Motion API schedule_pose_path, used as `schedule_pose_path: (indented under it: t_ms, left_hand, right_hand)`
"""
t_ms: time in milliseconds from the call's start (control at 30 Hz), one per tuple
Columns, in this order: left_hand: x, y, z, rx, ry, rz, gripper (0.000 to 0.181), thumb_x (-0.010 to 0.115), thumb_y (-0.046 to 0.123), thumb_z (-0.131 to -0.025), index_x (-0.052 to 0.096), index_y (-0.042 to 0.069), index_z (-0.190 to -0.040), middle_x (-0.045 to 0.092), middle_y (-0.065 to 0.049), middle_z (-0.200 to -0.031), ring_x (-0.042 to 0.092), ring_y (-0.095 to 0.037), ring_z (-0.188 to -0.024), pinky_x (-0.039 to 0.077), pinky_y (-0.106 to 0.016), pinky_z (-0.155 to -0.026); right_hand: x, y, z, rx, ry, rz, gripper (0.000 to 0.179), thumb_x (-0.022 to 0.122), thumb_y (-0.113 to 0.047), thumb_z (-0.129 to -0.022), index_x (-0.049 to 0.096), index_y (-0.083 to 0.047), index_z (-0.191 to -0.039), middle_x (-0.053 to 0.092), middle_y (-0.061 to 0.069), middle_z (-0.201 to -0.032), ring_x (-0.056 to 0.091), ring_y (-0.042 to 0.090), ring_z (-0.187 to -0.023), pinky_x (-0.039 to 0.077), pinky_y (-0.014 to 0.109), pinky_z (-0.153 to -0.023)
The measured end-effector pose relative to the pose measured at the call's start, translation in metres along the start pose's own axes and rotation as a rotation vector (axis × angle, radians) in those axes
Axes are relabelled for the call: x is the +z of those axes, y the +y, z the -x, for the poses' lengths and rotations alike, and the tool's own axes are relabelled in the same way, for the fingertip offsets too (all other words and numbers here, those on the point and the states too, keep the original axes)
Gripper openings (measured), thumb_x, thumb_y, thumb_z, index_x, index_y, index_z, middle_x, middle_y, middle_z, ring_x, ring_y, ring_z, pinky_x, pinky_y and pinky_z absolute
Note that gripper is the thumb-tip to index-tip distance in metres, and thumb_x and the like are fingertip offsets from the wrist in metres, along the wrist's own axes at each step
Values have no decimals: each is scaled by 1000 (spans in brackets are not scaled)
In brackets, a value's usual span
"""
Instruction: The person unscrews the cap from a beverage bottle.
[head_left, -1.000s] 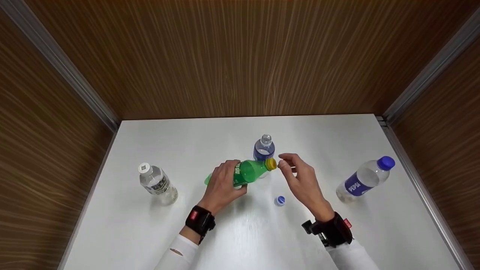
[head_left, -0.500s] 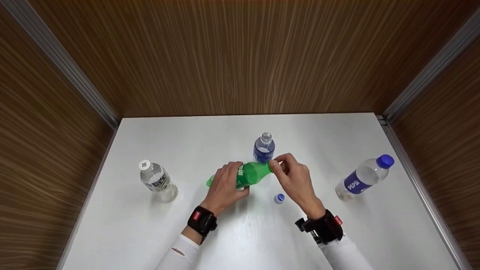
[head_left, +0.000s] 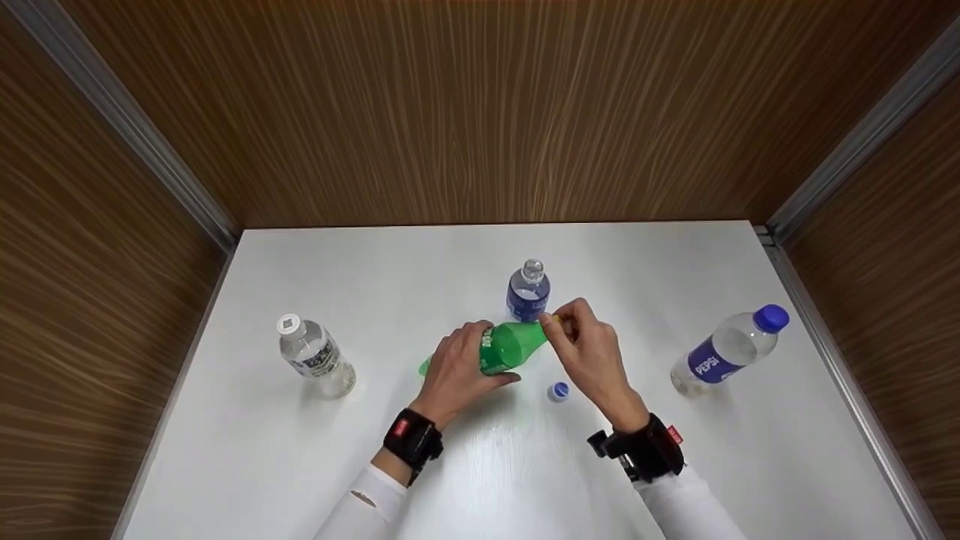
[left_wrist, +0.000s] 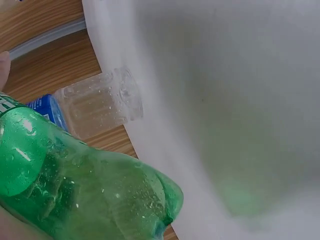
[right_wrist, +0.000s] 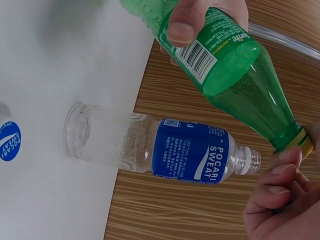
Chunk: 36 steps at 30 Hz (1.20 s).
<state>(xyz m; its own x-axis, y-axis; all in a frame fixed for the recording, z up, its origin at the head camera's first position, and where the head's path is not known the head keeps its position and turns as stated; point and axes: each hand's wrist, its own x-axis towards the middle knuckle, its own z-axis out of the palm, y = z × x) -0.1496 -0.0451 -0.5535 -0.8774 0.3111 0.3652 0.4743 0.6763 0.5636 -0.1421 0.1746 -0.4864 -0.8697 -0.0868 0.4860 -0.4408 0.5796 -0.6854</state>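
Note:
My left hand (head_left: 459,373) grips the label of a green Sprite bottle (head_left: 514,346), tilted above the table with its neck toward the right. In the right wrist view, my right hand (right_wrist: 282,197) pinches the yellow cap (right_wrist: 301,141) at that bottle's mouth. Fingers partly cover the cap in the head view. Just behind the Sprite stands an uncapped Pocari Sweat bottle (right_wrist: 190,152), upright, with an open mouth. Its blue-and-white cap (head_left: 559,391) lies on the table in front of the hands. The left wrist view shows the Sprite bottle's base (left_wrist: 170,200) raised off the surface.
At the left stands a clear bottle (head_left: 319,358) with a white cap. A Pepsi bottle (head_left: 724,352) with a blue cap stands at the right. Wood-grain panels (head_left: 480,112) enclose the white table (head_left: 390,262) at the back and sides.
My right hand has moved left onto the yellow cap, which it was apart from one second ago, and now pinches it. The left hand has shifted slightly right with the Sprite bottle.

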Motion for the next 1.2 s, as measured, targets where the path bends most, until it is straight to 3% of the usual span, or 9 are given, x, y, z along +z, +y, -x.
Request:
schedule_pose_path:
  t_ms: [233,467,967,1067,1200]
  left_hand:
    - [-1,2,0,8,22,-3,68,93,36,-75,58,6,-125,69,-8,-108,65,-23,-93,56,-42,-85]
    - [-7,4,-1,-20,-22,26,66,91,35,-76,59,6,-126,70,-8,-107,66,-23,-91,57,-42,-83]
    - [-22,1,-2,-146,-323,265,68,88,35,-78,55,11,-133,68,-4,-113,63,-19,-98,54,-39,-85]
    - [-20,1,-1,-141,-287,237,68,89,35,-78,55,11,-132,68,-4,-114,63,-19,-98,54,-39,-86]
    - [-13,4,1,-50,-122,65,66,89,36,-78,58,9,-128,69,-6,-111,65,-21,-96,56,-40,-85]
  right_hand:
    - [-2,1,0,-18,-45,-27,13,66,-15,-102,57,-8,-98,42,-10,-68,39,8,-57,29,24,-52]
    - [-4,2,-1,-39,-77,-29,12,64,-13,-103,55,-8,-99,44,-10,-70,40,8,-58,31,25,-52]
    - [-16,4,0,-197,-236,-23,13,67,-8,-101,57,-5,-108,54,-4,-86,51,9,-73,47,27,-60]
    - [-16,4,0,-181,-228,-6,15,67,-11,-101,58,-5,-111,54,-3,-85,51,9,-73,47,28,-60]
    - [-16,7,2,-71,-168,27,25,61,-28,-106,61,-5,-116,51,-7,-76,47,10,-64,41,28,-57]
